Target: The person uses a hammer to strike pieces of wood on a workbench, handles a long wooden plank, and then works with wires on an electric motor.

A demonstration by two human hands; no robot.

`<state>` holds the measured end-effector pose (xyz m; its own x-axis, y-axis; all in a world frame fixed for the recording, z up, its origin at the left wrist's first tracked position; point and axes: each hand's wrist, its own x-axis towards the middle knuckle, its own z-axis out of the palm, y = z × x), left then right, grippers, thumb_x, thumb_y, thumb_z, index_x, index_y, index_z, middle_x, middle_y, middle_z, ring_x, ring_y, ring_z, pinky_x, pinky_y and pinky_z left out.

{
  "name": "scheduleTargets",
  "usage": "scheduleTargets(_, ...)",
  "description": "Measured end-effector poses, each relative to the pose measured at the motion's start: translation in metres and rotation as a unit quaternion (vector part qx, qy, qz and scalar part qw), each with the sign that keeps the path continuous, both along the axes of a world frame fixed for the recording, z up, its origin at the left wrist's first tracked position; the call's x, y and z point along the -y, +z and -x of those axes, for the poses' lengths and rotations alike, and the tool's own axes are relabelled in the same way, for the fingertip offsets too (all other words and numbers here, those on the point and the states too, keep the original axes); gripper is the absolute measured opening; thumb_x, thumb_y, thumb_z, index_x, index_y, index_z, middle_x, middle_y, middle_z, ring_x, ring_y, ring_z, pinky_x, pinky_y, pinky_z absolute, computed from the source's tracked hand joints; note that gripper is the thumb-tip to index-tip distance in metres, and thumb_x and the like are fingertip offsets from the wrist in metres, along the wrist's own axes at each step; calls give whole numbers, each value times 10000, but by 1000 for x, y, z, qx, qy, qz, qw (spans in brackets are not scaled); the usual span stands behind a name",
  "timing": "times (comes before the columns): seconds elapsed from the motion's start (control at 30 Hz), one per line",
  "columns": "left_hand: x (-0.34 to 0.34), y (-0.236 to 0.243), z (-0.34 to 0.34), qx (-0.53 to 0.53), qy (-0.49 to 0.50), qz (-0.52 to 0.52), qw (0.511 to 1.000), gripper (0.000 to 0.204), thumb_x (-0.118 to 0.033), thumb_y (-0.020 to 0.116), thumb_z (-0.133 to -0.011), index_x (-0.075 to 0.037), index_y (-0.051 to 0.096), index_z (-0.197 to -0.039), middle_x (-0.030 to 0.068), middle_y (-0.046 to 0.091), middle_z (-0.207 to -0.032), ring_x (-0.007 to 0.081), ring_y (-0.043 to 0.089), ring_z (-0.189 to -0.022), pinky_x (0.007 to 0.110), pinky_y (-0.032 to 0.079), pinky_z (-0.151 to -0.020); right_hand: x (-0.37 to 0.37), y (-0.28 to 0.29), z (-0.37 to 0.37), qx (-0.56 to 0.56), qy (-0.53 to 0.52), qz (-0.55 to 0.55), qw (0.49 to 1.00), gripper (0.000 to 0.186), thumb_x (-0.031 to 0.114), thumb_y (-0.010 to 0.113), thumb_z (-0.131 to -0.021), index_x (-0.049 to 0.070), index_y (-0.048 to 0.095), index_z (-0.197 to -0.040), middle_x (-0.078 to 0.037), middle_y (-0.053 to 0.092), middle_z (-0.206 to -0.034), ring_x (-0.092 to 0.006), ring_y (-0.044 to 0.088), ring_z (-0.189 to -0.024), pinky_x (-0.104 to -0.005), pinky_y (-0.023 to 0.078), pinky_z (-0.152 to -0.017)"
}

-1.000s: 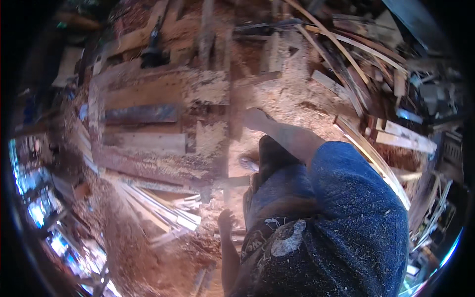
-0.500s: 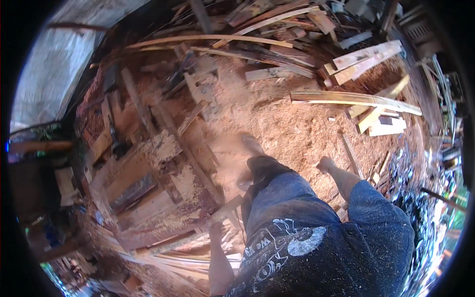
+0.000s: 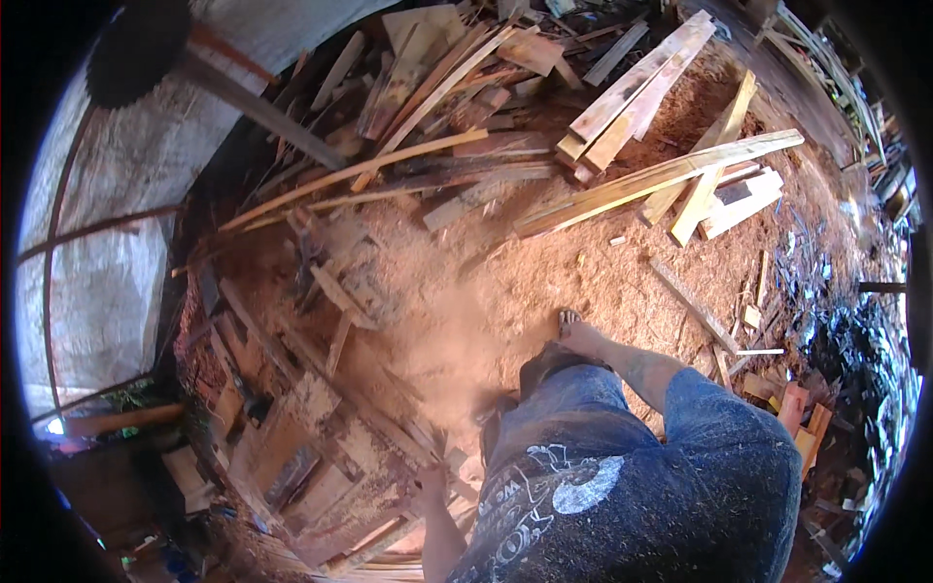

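- View from above, at the edge of a worktop (image 3: 350, 515) in a dusty woodworking area; the worktop lies at lower left, coated with sawdust.
- The person's left hand (image 3: 431, 481) is low at centre, at the near right edge of the worktop; whether its fingers are spread, pressed together or pinching anything cannot be told.
- The person's right hand (image 3: 583, 340) hangs in front of the body, above the sawdust-strewn ground (image 3: 457, 321), near a foot (image 3: 569, 317); its fingers are too indistinct to tell how they are set.
- Flat boards and a dark strip (image 3: 292, 476) lie on the worktop; a dark tool (image 3: 255, 403) rests toward its far left.
- Across the ground ahead, a long yellowish board (image 3: 671, 185) crosses shorter pieces, beside a stack of thick planks (image 3: 637, 92).
- A tangled heap of offcuts (image 3: 437, 97) fills the top centre.
- At upper left, a dark toothed disc (image 3: 141, 49) stands out against pale sheeting (image 3: 107, 301).
- The person's dark shirt (image 3: 641, 505) has white print and specks of sawdust.
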<state>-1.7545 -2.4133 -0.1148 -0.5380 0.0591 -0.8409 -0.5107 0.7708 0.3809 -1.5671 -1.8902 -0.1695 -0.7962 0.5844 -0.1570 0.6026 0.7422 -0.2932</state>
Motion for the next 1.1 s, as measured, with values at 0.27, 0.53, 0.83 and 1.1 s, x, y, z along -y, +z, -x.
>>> scheduleTargets(0.27,-139,27,-34,67,-98,-149,982,256,-182,660,-854,-45,716,-1063,89,707,-1011,206,670,-960,338,526,-811,-119,7,-39,138,277,135,941,276,334,600,-835,132,752,-946,-166,716,-927,-343,695,-906,-470,547,-780)
scheduleTargets(0.53,-305,61,11,-81,-389,-194,897,308,-249,671,-860,-64,704,-1104,62,702,-1022,176,646,-931,323,525,-763,-238,-63,-149,186,125,157,962,217,271,587,-861,136,754,-834,-81,728,-852,-269,711,-836,-428,567,-750)
scheduleTargets(0.83,-347,2,81,20,-448,-72,891,137,-157,623,-859,-89,728,-917,124,666,-899,241,659,-811,364,540,-712,-218,-54,-169,130,72,127,981,203,260,592,-854,189,755,-954,-112,707,-877,-325,685,-838,-471,533,-748)
scheduleTargets(1.1,-395,-49,240,-144,-550,-324,756,184,-90,656,-788,-95,724,-958,55,722,-862,163,669,-772,336,535,-634,-186,-7,-135,157,62,101,980,155,224,635,-822,174,738,-928,-129,688,-798,-328,691,-835,-469,542,-713)
